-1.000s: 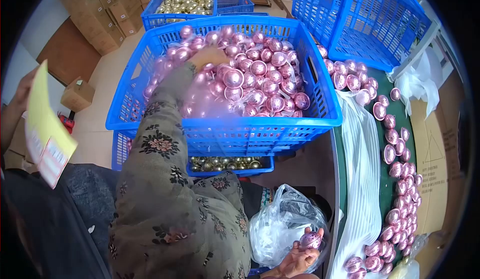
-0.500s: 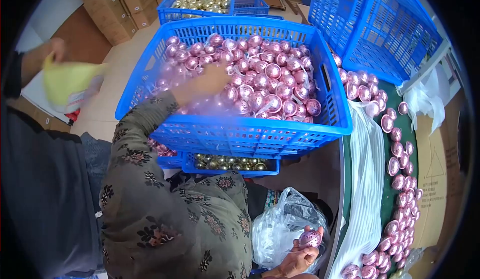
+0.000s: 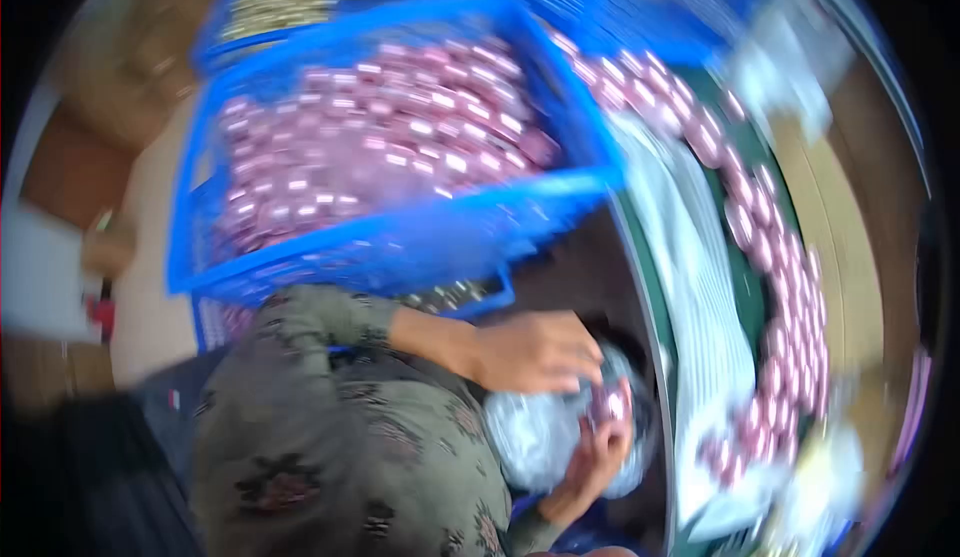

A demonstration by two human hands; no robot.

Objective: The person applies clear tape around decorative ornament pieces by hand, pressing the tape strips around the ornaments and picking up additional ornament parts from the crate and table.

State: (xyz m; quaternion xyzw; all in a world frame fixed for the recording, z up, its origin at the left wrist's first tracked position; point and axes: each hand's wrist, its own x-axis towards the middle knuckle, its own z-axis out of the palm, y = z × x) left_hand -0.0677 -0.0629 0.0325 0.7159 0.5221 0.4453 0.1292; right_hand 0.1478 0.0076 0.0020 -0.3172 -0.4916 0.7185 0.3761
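In the head view my right hand [image 3: 595, 452] is closed around a shiny pink bauble [image 3: 610, 405], holding it up over a clear plastic bag [image 3: 525, 447]. My left hand [image 3: 540, 350] comes in from the left just above that bauble. Its fingers are bent and apart, with nothing visible in them; blur hides whether the fingertips touch the bauble. Behind the hands, a big blue crate [image 3: 400, 227] is heaped with pink baubles [image 3: 370, 117].
Pink baubles [image 3: 790, 297] lie in a long strip on a green table [image 3: 735, 287], beside striped white sheeting [image 3: 690, 267]. A crate of gold baubles [image 3: 278, 5] stands behind. Another person's hand [image 3: 108, 245] shows at left.
My left hand has left the crate of pink baubles and come over to the bauble in my right hand. The view has swung and blurred. The co-worker's yellow bag has left the left side.
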